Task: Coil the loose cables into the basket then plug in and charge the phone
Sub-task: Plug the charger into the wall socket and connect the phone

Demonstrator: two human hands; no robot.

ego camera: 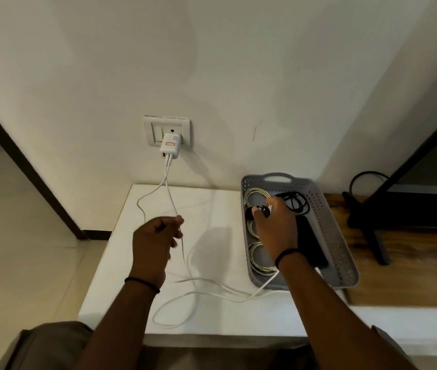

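A white charger (169, 147) sits plugged into the wall socket (167, 130), with two white cables (185, 265) hanging from it onto the white table top. My left hand (156, 240) pinches one of these cables above the table. My right hand (277, 225) reaches into the grey perforated basket (340, 252) and grips a glossy black object (261, 210). Inside the basket lie pale coiled cables (256, 194), a black coiled cable (296, 201) and a dark phone (312, 244), partly hidden under my wrist. One white cable runs over the basket's near rim.
The white table (212, 206) meets a wooden surface (404, 279) on the right, where a black stand (372, 228) with a black looped cord (367, 180) rises. The wall stands right behind. Floor lies to the left.
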